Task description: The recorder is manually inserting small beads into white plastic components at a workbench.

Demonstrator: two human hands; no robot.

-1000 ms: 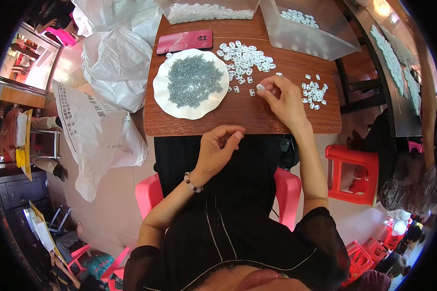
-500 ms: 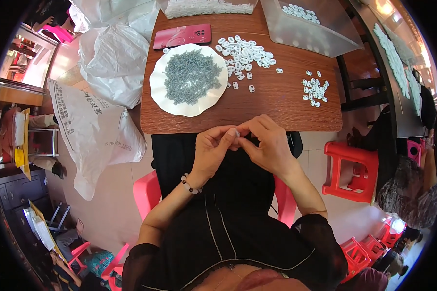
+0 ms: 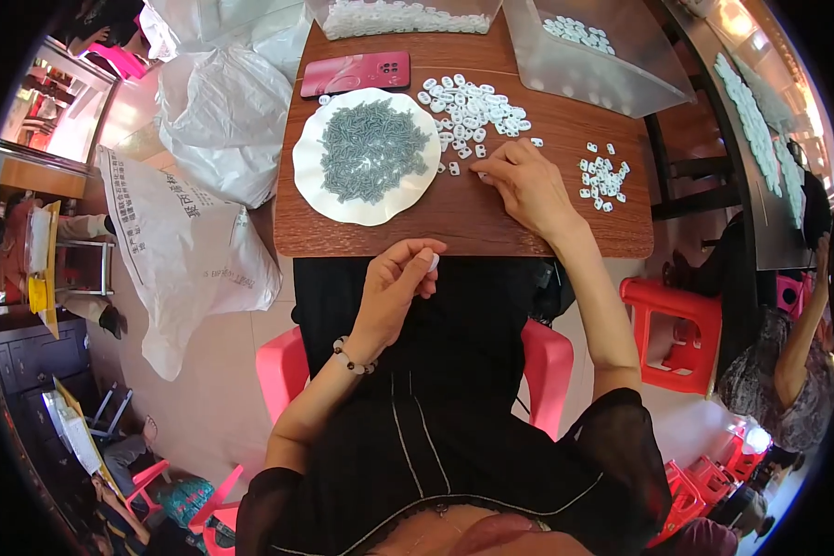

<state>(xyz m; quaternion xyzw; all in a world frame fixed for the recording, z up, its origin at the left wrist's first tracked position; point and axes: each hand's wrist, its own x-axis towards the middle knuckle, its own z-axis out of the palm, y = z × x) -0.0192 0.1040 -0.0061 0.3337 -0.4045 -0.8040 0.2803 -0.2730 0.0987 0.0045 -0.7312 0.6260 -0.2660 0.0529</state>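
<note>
My left hand [image 3: 397, 289] is held just off the table's near edge, thumb and fingers closed on a small white plastic piece [image 3: 433, 262]. Over the middle of the table, my right hand [image 3: 531, 190] has its thumb and fingertips pinched down at the wood, on another small white piece mostly hidden by the fingers. Close beyond it spreads a loose pile of white two-holed plastic pieces [image 3: 473, 109]. Left of that hand stands a white wavy-rimmed plate [image 3: 306, 185] heaped with small grey-green rods [image 3: 377, 151].
A smaller cluster of white pieces [image 3: 603, 182] lies at the table's right. A red phone [image 3: 354, 73] is behind the plate. Two clear bins [image 3: 602, 79] with white pieces stand at the back. White sacks [image 3: 190, 250] slump at the left; a red stool [image 3: 676, 334] is at the right.
My hands were together at the table's near edge. The right has moved forward onto the table, its fingertips now at a lone white piece; the left stays back with its piece.
</note>
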